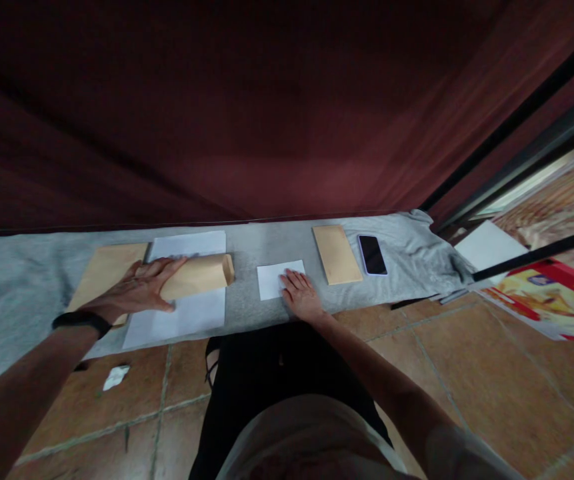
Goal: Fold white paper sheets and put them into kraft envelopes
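Covering the left end of a kraft-paper envelope point(201, 275), laid with its long axis left to right over white sheets point(187, 320), with the left hand point(144, 283), splayed wide from thumb to fingertips; nearer to it with that hand than with the right hand point(303, 298). Resting the latter, flat and loosely spread, on a small white slip point(267, 283). Farther right, seeing a flat kraft packet point(337, 255), then a smartphone point(373, 255), on grey cloth point(287, 241).

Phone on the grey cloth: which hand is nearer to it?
Right. The right hand is on the small white paper, with a brown envelope between it and the phone; the left hand is much farther left, at another brown envelope.
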The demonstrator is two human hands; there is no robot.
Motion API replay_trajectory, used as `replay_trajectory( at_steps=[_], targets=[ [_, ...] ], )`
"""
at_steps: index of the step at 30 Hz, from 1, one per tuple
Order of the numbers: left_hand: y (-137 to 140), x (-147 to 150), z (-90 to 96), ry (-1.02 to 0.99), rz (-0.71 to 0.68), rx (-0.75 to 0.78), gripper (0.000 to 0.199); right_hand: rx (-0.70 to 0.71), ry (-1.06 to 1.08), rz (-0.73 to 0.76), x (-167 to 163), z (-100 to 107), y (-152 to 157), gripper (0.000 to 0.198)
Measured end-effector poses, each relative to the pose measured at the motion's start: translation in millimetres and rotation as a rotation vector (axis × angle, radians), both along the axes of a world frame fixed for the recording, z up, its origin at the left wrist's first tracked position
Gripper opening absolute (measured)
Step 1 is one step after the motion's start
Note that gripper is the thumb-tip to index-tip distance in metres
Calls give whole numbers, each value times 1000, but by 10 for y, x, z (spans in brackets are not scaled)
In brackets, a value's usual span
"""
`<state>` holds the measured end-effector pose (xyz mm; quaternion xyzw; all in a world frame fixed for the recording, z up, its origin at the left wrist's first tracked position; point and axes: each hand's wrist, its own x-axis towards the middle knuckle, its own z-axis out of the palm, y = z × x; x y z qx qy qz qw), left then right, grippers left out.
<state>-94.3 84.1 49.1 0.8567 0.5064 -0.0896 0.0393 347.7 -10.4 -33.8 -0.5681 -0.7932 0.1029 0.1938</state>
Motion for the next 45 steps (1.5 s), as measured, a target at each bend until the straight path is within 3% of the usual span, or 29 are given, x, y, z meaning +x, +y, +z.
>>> replay_trajectory(
  at_steps=[12,17,20,22,24,28,31,35,39,45],
  targets=[
    [144,-33,-192,-85,15,-58,106,36,-42,-26,-23,-9,7,46],
    [91,-17,-140,-115,-41,45,96,42,-37,-19,-19,-2,0,47],
    [-187,407,-89,-257,-129,189,92,44,-35,-19,-23,11,-10,47],
    [-490,905,-116,-385,-179,247,85,45,-32,-22,-30,16,-14,47],
    [-807,1485,-211,-457,-211,193,76,45,-31,-26,-34,18,-15,47],
    [-1134,2452,-528,-500,-116,114,65,42,-46,-11,-25,11,-9,48],
    [-1070,2791,-741,-477,38,91,66,38,-62,-4,-20,-3,-6,48],
    [-988,2842,-886,-422,156,167,69,42,-51,-102,-4,-42,-15,49],
    [-1069,2702,-913,-406,151,241,66,56,-37,-202,118,-71,-44,50],
    [-978,2559,-837,-287,24,164,50,62,-51,-49,364,-3,-60,53]
  ],
)
